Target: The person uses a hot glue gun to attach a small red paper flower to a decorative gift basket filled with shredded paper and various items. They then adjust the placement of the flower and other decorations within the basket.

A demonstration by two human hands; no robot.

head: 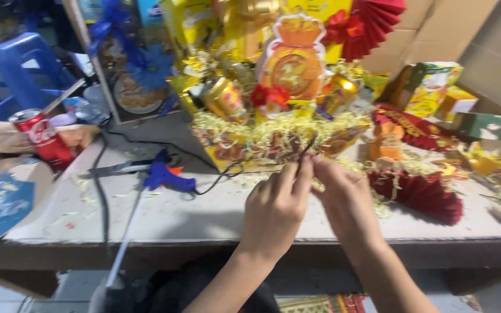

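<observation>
Left hand [276,203] and right hand [343,194] pinch a thin dark wire [307,146] at frame centre; it could slip into the shredded paper [273,130] of the gift basket [244,148].

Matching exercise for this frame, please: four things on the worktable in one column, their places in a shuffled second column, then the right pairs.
Things:
1. blue plastic glue gun
2. red drink can
3. dark red folded paper fan
4. thin dark strip

Places:
A. pinched between the left hand and right hand
B. far left, upright
C. right of the hands, lying flat
D. left of the hands, beside scissors

Pairs: 1-D, 2-B, 3-C, 4-A
</observation>
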